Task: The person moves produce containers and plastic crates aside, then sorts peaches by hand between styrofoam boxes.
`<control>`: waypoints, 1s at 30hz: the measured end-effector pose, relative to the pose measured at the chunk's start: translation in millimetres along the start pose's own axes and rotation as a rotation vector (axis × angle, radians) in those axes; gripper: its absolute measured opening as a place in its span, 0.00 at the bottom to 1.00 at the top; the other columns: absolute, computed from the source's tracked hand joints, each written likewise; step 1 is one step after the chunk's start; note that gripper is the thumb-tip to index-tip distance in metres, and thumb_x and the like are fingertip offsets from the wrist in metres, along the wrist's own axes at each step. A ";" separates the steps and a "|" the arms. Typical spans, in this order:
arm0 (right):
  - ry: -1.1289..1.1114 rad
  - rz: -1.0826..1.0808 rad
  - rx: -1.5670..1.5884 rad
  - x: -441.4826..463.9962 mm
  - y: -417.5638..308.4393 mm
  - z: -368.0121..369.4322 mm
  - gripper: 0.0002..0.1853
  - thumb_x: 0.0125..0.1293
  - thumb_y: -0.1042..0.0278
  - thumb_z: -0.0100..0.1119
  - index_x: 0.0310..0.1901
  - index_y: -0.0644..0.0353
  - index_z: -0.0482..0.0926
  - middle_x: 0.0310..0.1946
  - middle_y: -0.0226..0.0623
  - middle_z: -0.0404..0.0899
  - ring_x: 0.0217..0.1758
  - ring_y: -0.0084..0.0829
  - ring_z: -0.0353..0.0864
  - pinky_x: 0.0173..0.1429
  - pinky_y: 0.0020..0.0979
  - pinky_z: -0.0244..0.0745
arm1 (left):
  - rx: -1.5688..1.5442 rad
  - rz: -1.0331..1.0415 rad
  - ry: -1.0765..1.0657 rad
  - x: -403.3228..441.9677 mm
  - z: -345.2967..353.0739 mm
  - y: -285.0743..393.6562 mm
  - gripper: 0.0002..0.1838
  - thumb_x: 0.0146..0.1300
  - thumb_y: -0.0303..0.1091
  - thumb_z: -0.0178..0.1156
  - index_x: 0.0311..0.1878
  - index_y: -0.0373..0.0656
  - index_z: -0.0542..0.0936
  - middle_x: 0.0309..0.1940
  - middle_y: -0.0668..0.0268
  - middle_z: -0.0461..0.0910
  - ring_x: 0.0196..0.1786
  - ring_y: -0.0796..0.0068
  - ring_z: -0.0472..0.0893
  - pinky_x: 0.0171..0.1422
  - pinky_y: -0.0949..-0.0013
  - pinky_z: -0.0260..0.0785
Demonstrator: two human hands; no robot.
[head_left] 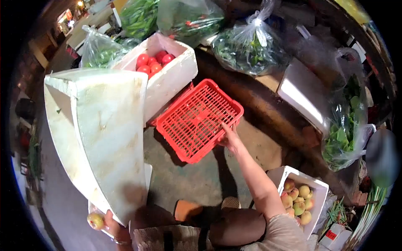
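Note:
My right hand (228,140) grips the right edge of a red slatted plastic basket (200,119), its thumb on the rim and the other fingers mostly hidden beneath. The basket is tilted above the floor, with nothing seen in it. At the lower left, my left hand (115,228) is beside a yellowish-red fruit (95,221) and the lower corner of a large white foam box (111,125). Part of that hand is hidden, so whether it grips the fruit, the box or neither does not show. The foam box stands tilted, its open side facing left.
Red tomatoes (151,66) lie in a white foam box (173,79) behind the basket. Peaches (298,201) fill another foam box (320,201) at lower right. Bagged greens (251,46) line the back; more greens (343,134) and spring onions (370,209) are at the right.

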State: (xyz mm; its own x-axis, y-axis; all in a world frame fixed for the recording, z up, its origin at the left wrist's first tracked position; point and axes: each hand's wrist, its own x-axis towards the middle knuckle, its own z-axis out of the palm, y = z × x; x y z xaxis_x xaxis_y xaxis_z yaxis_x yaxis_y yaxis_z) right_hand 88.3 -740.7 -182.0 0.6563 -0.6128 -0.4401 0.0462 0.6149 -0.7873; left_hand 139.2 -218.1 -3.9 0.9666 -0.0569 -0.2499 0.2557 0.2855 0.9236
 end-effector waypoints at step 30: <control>-0.105 -0.306 0.428 -92.1 -62.2 30.3 0.29 0.76 0.41 0.42 0.67 0.55 0.66 0.66 0.37 0.66 0.64 0.34 0.70 0.65 0.39 0.68 | 0.557 -0.001 -0.459 -1.9 115.2 -19.7 0.31 0.57 0.29 0.56 0.65 0.29 0.67 0.58 0.53 0.75 0.59 0.63 0.75 0.64 0.64 0.67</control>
State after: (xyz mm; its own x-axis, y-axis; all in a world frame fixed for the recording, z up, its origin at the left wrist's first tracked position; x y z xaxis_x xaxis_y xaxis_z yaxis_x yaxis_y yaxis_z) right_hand 47.8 -707.5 -79.4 0.6356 -0.7564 -0.1546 0.5361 0.5766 -0.6166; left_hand 134.5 -333.8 11.9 0.8453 -0.4882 -0.2169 0.1099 -0.2384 0.9649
